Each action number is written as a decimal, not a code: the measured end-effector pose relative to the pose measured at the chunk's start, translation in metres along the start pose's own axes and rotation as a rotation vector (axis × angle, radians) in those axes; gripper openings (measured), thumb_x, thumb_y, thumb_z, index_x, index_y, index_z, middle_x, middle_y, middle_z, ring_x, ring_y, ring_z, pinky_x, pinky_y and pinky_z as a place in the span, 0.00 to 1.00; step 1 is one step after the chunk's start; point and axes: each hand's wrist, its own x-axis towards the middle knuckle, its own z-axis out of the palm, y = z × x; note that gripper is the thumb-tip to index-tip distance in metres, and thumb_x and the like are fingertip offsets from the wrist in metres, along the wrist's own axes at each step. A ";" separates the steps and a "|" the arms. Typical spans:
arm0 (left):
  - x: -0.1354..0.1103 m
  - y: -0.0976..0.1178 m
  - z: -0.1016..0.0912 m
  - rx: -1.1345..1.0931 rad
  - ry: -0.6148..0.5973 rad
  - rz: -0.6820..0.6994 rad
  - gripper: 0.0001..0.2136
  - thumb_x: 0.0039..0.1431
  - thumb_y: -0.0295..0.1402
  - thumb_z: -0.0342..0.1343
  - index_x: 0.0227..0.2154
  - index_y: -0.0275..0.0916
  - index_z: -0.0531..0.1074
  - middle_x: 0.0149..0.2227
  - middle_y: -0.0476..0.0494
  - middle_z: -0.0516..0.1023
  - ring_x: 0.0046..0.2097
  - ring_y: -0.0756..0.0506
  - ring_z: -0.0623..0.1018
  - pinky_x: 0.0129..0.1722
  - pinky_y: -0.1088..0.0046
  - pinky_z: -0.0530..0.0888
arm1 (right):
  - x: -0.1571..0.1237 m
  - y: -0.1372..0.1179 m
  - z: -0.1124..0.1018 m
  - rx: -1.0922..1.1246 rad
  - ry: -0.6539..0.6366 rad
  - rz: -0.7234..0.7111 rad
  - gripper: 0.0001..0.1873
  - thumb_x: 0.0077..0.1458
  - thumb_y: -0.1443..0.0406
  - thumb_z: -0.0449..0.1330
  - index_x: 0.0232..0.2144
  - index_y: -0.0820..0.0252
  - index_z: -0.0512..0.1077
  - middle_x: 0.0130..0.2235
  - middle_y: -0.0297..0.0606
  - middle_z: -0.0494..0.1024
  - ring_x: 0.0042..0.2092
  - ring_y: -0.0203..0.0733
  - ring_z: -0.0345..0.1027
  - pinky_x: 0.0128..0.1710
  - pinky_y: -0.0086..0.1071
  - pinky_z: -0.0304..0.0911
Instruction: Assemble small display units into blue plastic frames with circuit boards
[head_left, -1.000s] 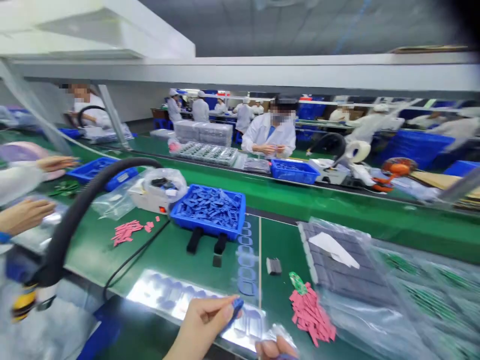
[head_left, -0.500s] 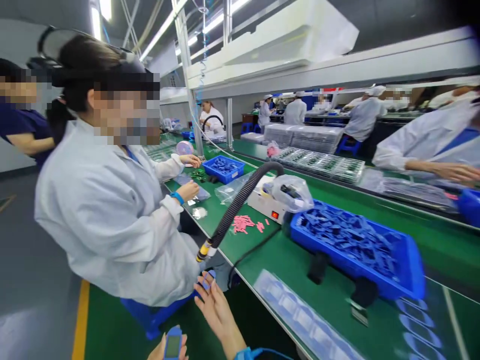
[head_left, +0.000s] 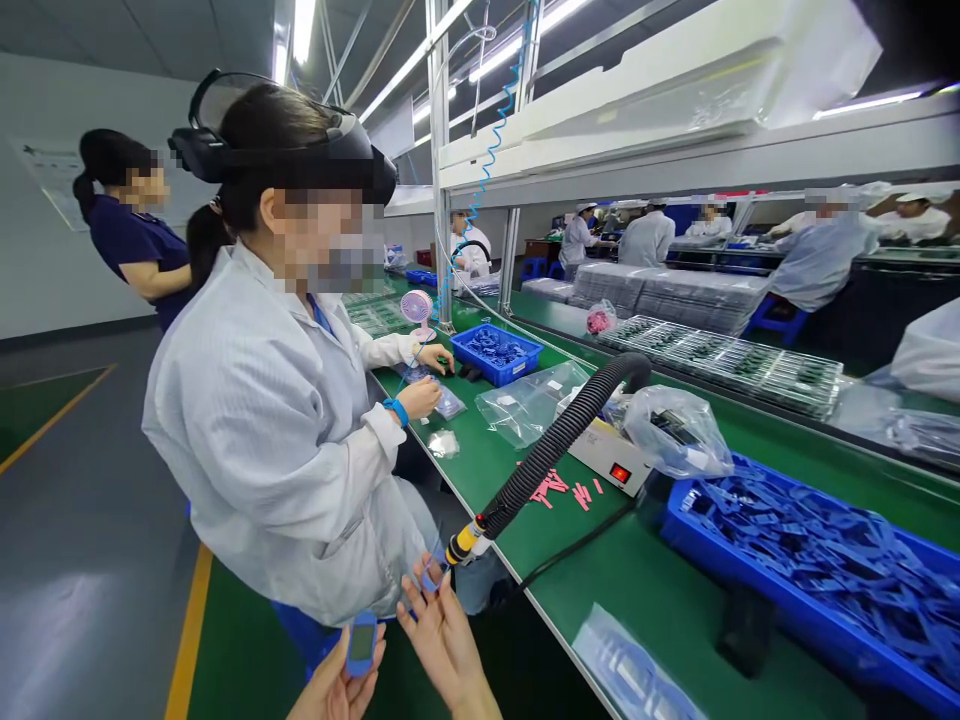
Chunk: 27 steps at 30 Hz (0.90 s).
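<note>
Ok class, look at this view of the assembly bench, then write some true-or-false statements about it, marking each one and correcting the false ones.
1. The left hand holds a blue-framed handheld device with a dark screen. True.
2. The right hand grips the black corrugated hose. False: it holds a small blue piece.
3. The large blue plastic crate is empty. False: it is heaped with blue pieces.
4. Thin pink strips lie loose on the green workbench. True.
5. The seated co-worker in a white coat wears a black headset. True.

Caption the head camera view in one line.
Left hand holds a blue-framed device near a seated co-worker at a green bench.
</note>
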 end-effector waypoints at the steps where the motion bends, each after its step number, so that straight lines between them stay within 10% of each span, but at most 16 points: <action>1: 0.003 0.003 0.005 -0.003 -0.017 0.008 0.26 0.60 0.17 0.50 0.61 0.26 0.52 0.29 0.39 0.85 0.30 0.43 0.84 0.25 0.75 0.80 | -0.002 -0.001 -0.001 0.005 0.006 0.005 0.22 0.39 0.53 0.72 0.39 0.49 0.77 0.42 0.31 0.81 0.44 0.39 0.74 0.44 0.35 0.66; 12: 0.050 -0.025 0.079 0.068 -0.251 -0.142 0.09 0.58 0.23 0.55 0.40 0.22 0.72 0.30 0.30 0.83 0.31 0.41 0.83 0.27 0.73 0.80 | -0.017 -0.025 -0.042 -0.019 0.127 -0.083 0.24 0.35 0.52 0.72 0.37 0.50 0.77 0.45 0.33 0.79 0.50 0.42 0.70 0.50 0.38 0.62; 17: 0.040 -0.033 0.058 0.099 -0.202 -0.170 0.13 0.60 0.23 0.53 0.48 0.25 0.68 0.31 0.34 0.84 0.32 0.43 0.84 0.31 0.73 0.80 | -0.018 -0.028 -0.036 -0.017 0.135 -0.100 0.24 0.36 0.52 0.72 0.38 0.50 0.76 0.46 0.32 0.79 0.49 0.41 0.70 0.50 0.37 0.62; 27: 0.030 0.019 0.009 0.148 -0.078 0.047 0.18 0.60 0.20 0.51 0.54 0.26 0.63 0.31 0.38 0.84 0.34 0.43 0.84 0.32 0.74 0.81 | -0.016 -0.002 0.004 -0.125 0.090 0.046 0.29 0.38 0.51 0.71 0.40 0.63 0.75 0.40 0.43 0.81 0.39 0.41 0.76 0.37 0.31 0.65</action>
